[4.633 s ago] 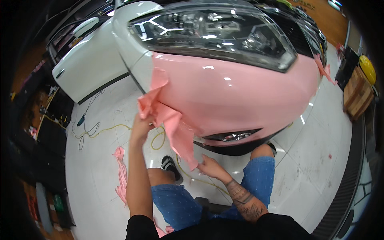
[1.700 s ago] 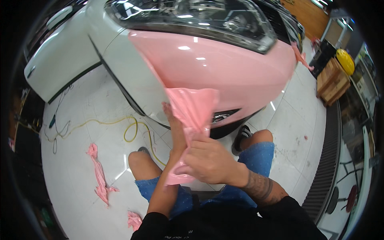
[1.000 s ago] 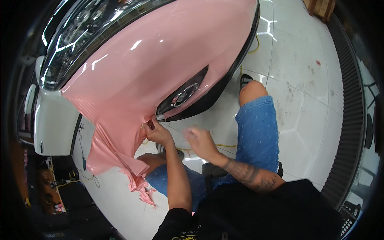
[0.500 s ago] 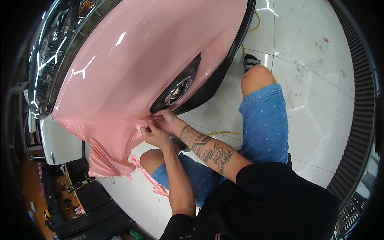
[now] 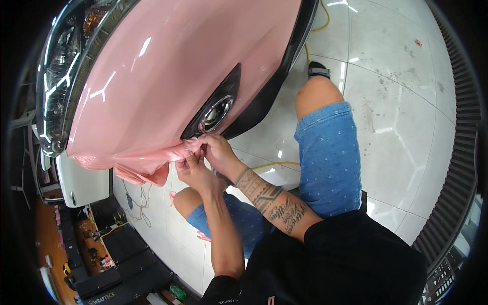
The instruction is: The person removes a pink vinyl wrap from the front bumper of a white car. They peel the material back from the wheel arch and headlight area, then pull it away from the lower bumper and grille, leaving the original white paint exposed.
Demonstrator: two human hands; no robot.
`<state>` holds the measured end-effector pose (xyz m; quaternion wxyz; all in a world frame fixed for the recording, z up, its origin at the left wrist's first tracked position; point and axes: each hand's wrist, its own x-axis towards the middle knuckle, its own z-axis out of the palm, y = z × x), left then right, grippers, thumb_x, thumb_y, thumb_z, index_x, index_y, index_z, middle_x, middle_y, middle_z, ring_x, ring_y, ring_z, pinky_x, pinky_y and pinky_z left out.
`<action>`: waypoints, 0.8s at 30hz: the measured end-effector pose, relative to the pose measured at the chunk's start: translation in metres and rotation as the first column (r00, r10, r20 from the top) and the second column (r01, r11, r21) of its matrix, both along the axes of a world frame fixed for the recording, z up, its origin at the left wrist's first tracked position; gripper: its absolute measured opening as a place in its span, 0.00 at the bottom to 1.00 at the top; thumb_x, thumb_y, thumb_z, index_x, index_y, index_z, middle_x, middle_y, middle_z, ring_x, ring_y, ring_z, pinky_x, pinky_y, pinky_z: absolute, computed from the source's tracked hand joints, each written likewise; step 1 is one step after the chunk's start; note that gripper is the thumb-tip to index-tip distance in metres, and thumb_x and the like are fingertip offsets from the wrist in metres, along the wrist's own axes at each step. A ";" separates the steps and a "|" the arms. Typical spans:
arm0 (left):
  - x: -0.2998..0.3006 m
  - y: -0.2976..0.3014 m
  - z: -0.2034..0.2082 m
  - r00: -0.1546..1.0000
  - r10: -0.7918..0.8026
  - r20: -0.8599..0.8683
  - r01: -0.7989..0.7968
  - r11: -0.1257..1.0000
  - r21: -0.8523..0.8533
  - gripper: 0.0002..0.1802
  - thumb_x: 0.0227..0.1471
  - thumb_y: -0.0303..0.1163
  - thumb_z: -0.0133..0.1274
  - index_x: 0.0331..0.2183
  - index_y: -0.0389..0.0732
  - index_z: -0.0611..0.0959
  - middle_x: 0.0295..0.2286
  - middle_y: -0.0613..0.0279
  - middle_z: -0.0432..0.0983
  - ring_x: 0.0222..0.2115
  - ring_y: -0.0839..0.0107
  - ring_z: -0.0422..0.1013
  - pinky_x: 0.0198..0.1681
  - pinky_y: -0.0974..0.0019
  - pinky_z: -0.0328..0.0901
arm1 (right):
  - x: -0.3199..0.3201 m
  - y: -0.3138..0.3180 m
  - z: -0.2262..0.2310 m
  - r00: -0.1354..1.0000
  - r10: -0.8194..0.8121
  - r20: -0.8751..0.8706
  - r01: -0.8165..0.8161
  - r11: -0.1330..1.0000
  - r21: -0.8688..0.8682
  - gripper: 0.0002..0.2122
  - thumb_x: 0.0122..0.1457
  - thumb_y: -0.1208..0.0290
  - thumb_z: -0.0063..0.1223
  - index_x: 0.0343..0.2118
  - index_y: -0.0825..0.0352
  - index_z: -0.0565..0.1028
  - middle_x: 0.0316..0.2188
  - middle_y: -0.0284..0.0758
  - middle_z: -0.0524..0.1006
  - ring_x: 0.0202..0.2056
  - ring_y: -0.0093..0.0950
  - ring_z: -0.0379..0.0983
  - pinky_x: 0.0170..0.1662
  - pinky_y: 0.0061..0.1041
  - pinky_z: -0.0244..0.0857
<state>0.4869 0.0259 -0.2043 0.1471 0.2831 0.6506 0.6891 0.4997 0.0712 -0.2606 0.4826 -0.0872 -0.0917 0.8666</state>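
A car's front bumper [image 5: 168, 61] is covered in glossy pink film. Loose pink wrap film [image 5: 145, 165] hangs in folds off its lower edge, below the headlight [image 5: 63, 76]. My left hand [image 5: 195, 175] pinches the gathered edge of this film between thumb and fingers. Just right of it, my right hand [image 5: 219, 151] is closed on the same film, at the lower corner of the black fog light surround [image 5: 231, 86]. The round fog light [image 5: 217, 113] sits inside that surround. Some fingertips are hidden in the folds.
A black lower lip [image 5: 259, 101] edges the bumper on the right. My knees are bent close beneath the car. A yellow cable [image 5: 277, 164] lies on the tiled floor [image 5: 401, 147]. At lower left stand black boxes [image 5: 127, 274], and a white car door [image 5: 84, 180] shows behind the headlight.
The hanging film has swung up and bunched closer to the bumper's edge. My right hand has shifted slightly left, still on the film. The whole view has moved a little.
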 end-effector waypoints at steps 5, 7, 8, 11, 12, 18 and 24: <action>-0.004 -0.011 0.030 0.950 -0.148 0.274 0.130 0.988 0.081 0.05 0.54 0.24 0.45 0.33 0.33 0.70 0.29 0.55 0.72 0.27 0.70 0.72 0.35 0.68 0.69 | 0.027 -0.006 0.026 0.990 0.103 -0.095 -0.117 0.981 -0.157 0.07 0.51 0.70 0.47 0.26 0.70 0.73 0.25 0.34 0.73 0.27 0.23 0.70 0.33 0.22 0.65; 0.000 -0.013 0.038 0.944 -0.108 0.312 0.093 0.994 0.061 0.04 0.52 0.22 0.47 0.32 0.34 0.69 0.28 0.57 0.72 0.27 0.71 0.71 0.34 0.69 0.69 | 0.047 -0.003 0.035 0.972 0.211 0.107 -0.197 0.972 -0.125 0.10 0.51 0.67 0.49 0.27 0.71 0.72 0.26 0.36 0.73 0.26 0.25 0.71 0.33 0.24 0.68; -0.002 -0.014 0.042 0.941 -0.110 0.321 0.094 0.993 0.064 0.04 0.52 0.22 0.47 0.32 0.34 0.69 0.28 0.57 0.72 0.26 0.71 0.71 0.33 0.69 0.69 | 0.051 0.001 0.042 0.947 0.288 0.142 -0.270 0.954 -0.134 0.14 0.51 0.62 0.50 0.28 0.71 0.72 0.24 0.38 0.73 0.24 0.26 0.71 0.31 0.25 0.70; -0.005 -0.024 0.049 0.931 -0.122 0.345 0.114 0.992 0.045 0.04 0.51 0.22 0.48 0.31 0.35 0.69 0.27 0.58 0.71 0.26 0.71 0.71 0.33 0.69 0.69 | 0.058 0.018 0.060 0.835 0.547 0.060 -0.532 0.831 -0.161 0.15 0.52 0.60 0.50 0.29 0.70 0.71 0.21 0.36 0.72 0.21 0.25 0.70 0.28 0.23 0.68; -0.006 -0.027 0.052 0.928 -0.126 0.351 0.122 0.992 0.035 0.04 0.51 0.22 0.48 0.31 0.36 0.69 0.27 0.59 0.71 0.26 0.71 0.71 0.33 0.69 0.69 | 0.057 0.024 0.071 0.822 0.569 -0.013 -0.567 0.817 -0.103 0.14 0.52 0.59 0.51 0.28 0.68 0.72 0.18 0.33 0.69 0.18 0.24 0.67 0.21 0.21 0.65; 0.013 -0.026 0.078 0.921 -0.098 0.378 0.116 0.993 -0.026 0.05 0.51 0.23 0.49 0.31 0.37 0.70 0.27 0.60 0.71 0.26 0.71 0.71 0.34 0.67 0.69 | 0.010 0.030 0.064 0.820 0.486 0.304 -0.547 0.821 0.165 0.12 0.52 0.62 0.52 0.20 0.66 0.71 0.12 0.26 0.63 0.13 0.18 0.59 0.14 0.19 0.51; 0.017 -0.043 0.104 0.909 -0.196 0.367 0.236 0.970 -0.066 0.06 0.50 0.24 0.50 0.32 0.37 0.70 0.27 0.62 0.72 0.25 0.72 0.71 0.33 0.68 0.69 | 0.038 -0.002 0.094 0.948 0.271 0.168 -0.293 0.948 0.123 0.16 0.54 0.63 0.47 0.13 0.65 0.68 0.10 0.23 0.60 0.12 0.14 0.53 0.15 0.19 0.47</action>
